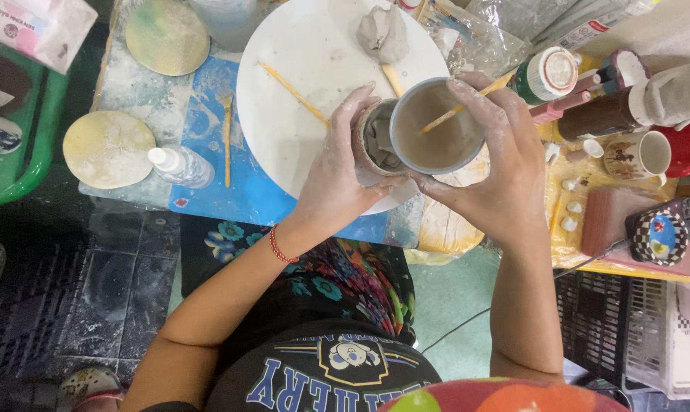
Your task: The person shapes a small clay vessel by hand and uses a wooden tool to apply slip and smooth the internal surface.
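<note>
Head view. Nearest the camera lay the person's lap, covered by a dark shirt and a flowered cloth [345, 282], with both forearms reaching up from it to the table [200, 114]. The left hand [337, 172], a red string bracelet [282, 248] at its wrist, had its grip closed around a small clay pot [374, 145], whose inside was packed with grey clay. The right hand [497, 164] had its grip wrapped around a round cup [436, 126] of muddy brown liquid, from which a thin wooden stick [467, 103] leaned out over the rim. Cup and pot touched side by side, both held above the near edge of a white round board [314, 84]. On the board lay a lump of grey clay [383, 32] at the far side and a wooden skewer [293, 91] just beside the left hand. To the left on the blue, clay-smeared table lay two pale round discs [109, 149], a small clear squeeze bottle [179, 164] and another wooden tool [227, 137]. To the right stood paint bottles [547, 75], a printed mug [638, 154] and a checkered phone [661, 233].
</note>
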